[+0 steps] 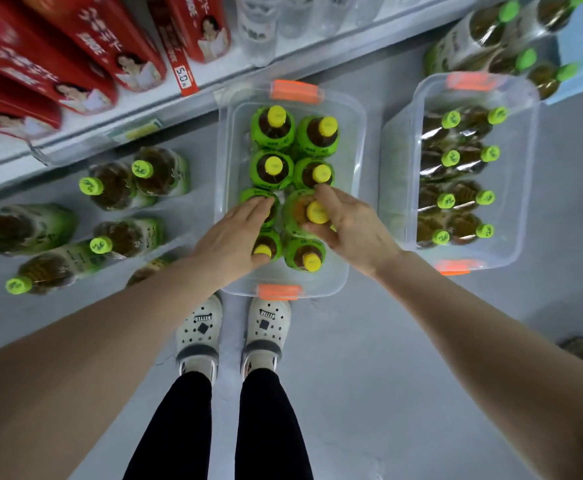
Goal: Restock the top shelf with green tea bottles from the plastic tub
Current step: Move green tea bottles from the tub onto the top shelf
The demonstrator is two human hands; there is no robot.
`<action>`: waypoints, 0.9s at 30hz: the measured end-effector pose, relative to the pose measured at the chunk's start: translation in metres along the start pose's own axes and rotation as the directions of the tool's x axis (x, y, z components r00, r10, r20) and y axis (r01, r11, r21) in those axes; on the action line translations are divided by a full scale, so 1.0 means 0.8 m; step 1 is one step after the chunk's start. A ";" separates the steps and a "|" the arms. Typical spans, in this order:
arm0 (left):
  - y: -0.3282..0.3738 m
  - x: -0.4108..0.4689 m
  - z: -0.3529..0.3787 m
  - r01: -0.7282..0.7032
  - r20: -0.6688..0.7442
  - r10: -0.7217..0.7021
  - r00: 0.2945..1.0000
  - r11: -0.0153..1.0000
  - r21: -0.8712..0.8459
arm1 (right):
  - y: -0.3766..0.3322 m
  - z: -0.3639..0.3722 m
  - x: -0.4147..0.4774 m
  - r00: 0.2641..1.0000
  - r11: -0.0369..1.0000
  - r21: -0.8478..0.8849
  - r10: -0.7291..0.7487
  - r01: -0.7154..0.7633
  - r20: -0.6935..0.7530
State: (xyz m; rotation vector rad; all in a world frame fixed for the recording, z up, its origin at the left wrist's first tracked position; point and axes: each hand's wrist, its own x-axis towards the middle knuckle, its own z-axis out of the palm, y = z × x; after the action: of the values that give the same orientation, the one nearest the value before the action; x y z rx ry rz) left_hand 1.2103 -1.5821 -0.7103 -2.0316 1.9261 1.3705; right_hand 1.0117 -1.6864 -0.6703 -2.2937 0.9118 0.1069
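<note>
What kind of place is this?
Most likely a shop aisle being restocked: a shelf with a price tag, rows of red cartons on it, and clear tubs full of green tea bottles on the floor.

BETTER on white clogs; 5.0 on red shelf price tag; red cartons' lettering blurred.

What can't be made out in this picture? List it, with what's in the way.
Head view only:
- The top shelf: cut off by the upper edge. Only a lower shelf shows.
- The covered bottle: the left hand lies over its cap, and whether that hand grips it cannot be told.
- The held bottle: its far side is hidden by the right hand.
- Label print on bottles in the tub: blurred and too small.
</note>
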 end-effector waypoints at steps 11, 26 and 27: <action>-0.010 -0.025 -0.049 0.190 0.075 -0.176 0.982 0.855 -0.483 | -0.054 -0.012 0.027 0.903 0.581 0.720 0.403 -0.379 0.150; -0.136 -0.037 0.010 0.402 0.113 -0.468 0.877 0.584 -0.705 | 0.016 0.214 0.095 0.874 0.848 0.214 0.478 -0.484 0.086; -0.137 -0.035 0.012 0.388 0.105 -0.456 0.884 0.587 -0.711 | 0.015 0.218 0.096 0.878 0.851 0.224 0.475 -0.474 0.055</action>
State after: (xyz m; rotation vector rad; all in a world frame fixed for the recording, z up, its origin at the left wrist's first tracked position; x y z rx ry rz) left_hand 1.2985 -1.5283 -0.7574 -2.6427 0.7931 2.1084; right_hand 1.0890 -1.6321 -0.8360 -1.8133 1.4032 0.1991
